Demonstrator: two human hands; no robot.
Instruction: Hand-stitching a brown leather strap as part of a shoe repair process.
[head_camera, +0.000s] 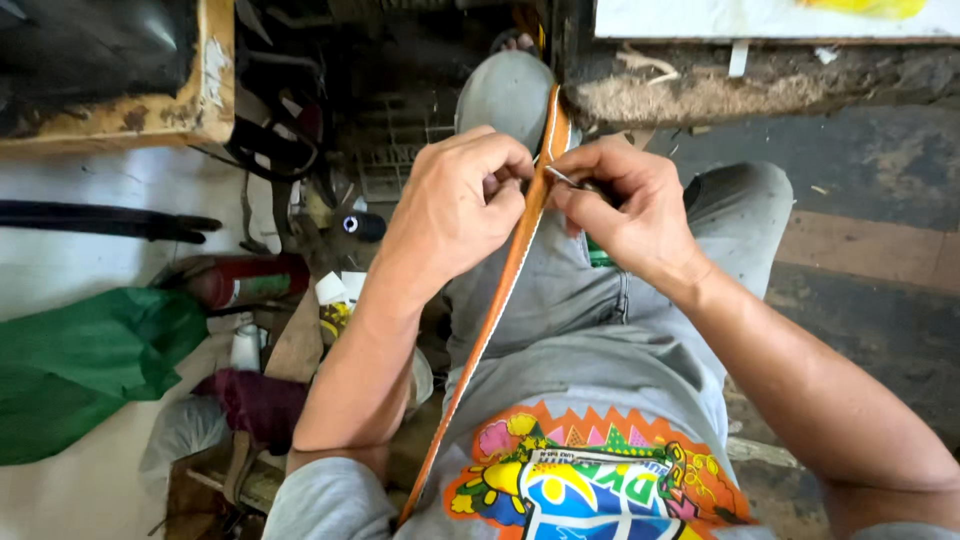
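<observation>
Pinching long orange leather strap with closed left hand; closed right hand, at 3 o'clock, gripping thin metal needle; strap axis running 1 to 7 o'clock.

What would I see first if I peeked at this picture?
First, the long orange strap running down the middle across the person's grey-trousered lap, up over the raised knee. Both hands meet on it near the top: the left hand pinches its edge, and the right hand holds a thin metal tool against it. Off to the left lie a green bag and a red canister.
</observation>
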